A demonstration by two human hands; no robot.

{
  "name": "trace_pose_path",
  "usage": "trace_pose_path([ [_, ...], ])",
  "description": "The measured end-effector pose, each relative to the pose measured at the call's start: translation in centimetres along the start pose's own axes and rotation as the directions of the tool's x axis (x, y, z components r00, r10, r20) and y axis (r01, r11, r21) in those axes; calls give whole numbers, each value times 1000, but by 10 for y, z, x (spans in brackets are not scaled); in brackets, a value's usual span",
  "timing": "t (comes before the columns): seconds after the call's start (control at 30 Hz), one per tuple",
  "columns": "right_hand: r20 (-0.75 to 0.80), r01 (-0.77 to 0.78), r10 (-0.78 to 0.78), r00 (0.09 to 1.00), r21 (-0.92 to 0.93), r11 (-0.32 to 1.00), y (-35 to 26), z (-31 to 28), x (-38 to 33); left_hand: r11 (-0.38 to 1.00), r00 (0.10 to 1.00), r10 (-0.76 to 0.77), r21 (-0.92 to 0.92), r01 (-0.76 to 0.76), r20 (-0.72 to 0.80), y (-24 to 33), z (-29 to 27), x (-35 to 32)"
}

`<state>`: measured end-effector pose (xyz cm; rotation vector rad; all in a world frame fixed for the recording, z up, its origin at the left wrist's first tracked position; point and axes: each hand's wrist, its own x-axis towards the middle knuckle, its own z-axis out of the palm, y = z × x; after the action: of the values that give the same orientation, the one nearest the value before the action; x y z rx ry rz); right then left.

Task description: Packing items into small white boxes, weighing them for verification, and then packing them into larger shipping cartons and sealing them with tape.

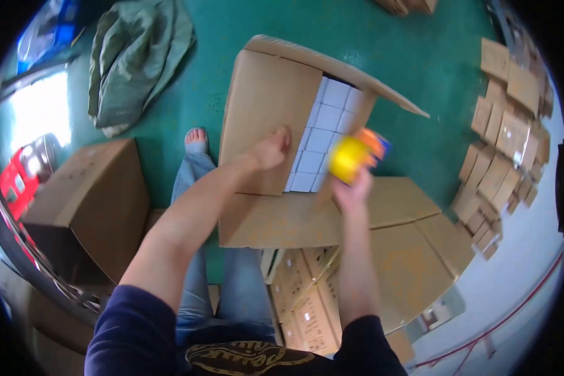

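Note:
A large cardboard carton (266, 119) stands before me on the green floor, filled with several small white boxes (323, 135). My left hand (271, 149) rests flat on the carton's left top flap, pressing it down over the boxes. My right hand (352, 187) is raised over the carton's right side and grips a yellow and orange tape dispenser (356, 155), which looks blurred. The right flap (332, 66) stands open toward the far side.
A closed brown carton (97, 200) sits at my left. A crumpled green sack (138, 59) lies on the floor behind it. Flattened cardboard sheets (413, 244) lie at right, and several small brown boxes (504, 138) are piled at far right. My leg and bare foot (195, 139) are beside the carton.

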<state>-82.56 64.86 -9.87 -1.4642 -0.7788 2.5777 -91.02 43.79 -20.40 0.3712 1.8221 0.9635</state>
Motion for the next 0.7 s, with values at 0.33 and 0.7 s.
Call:
trace_pose_path([
  [0.33,-335,130,-181,925,-169,977,91,-1,98,766,685,594,558,-320,-422,172,-228,1],
  [0.7,-144,-6,-6,990,-88,996,11,-28,-175,436,937,340,868,-237,86,62,-98,0],
])
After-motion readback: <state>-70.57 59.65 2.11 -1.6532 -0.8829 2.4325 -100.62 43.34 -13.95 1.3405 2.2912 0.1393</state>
